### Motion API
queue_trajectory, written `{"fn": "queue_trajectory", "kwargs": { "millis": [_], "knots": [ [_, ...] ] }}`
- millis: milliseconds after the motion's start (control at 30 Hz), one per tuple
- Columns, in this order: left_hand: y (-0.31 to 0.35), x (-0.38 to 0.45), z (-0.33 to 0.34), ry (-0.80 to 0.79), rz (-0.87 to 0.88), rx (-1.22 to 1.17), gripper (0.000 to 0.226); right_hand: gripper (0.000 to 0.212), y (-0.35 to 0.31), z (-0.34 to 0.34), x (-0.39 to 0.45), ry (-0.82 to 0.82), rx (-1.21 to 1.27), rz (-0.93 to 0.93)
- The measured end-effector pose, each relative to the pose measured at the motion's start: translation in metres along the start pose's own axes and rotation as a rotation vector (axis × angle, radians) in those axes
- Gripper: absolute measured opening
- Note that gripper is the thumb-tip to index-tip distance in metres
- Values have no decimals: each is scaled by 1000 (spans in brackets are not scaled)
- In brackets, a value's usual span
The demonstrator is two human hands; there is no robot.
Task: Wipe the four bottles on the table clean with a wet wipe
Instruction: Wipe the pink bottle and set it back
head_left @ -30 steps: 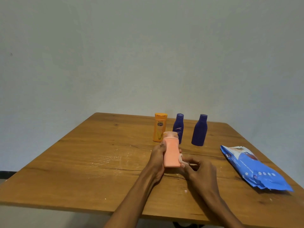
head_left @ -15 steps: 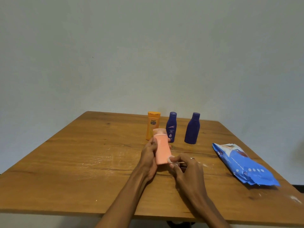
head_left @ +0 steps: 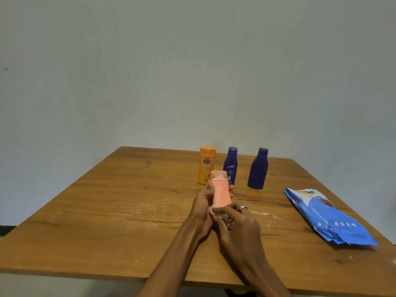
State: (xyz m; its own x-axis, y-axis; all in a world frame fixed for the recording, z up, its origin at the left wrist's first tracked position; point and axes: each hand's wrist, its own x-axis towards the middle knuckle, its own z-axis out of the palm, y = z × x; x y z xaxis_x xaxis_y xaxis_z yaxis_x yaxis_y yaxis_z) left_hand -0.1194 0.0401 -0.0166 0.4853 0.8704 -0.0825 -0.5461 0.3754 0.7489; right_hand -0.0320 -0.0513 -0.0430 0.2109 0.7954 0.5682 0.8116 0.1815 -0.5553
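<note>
Left hand (head_left: 203, 205) is gripping the pink bottle (head_left: 220, 190) from its left side, fingers wrapping behind, lifting it off the desk (head_left: 107, 211) and tilting it, likely to expose the lower body. Right hand (head_left: 237, 224) is pinching a pale wet wipe (head_left: 222, 216) against the bottle's base, apparently rubbing. Orange bottle (head_left: 206, 165) and two blue bottles (head_left: 230, 166) (head_left: 258, 168) are standing behind, awaiting their turn. Wipe pack (head_left: 327, 217) is lying to the right, within reach.
</note>
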Motion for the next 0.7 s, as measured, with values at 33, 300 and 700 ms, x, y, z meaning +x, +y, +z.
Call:
{"fn": "queue_trajectory", "kwargs": {
  "millis": [33, 300, 700],
  "knots": [
    [0, 0, 0, -8, -16, 6, 46, 26, 0, -1, 2, 29, 30, 15],
    [-2, 2, -3, -18, -11, -3, 48, 27, -6, -3, 36, 149, 117, 48],
    [1, 1, -5, -51, 9, 16, 41, 27, -2, -7, 20, 96, 132, 16]
  ]
}}
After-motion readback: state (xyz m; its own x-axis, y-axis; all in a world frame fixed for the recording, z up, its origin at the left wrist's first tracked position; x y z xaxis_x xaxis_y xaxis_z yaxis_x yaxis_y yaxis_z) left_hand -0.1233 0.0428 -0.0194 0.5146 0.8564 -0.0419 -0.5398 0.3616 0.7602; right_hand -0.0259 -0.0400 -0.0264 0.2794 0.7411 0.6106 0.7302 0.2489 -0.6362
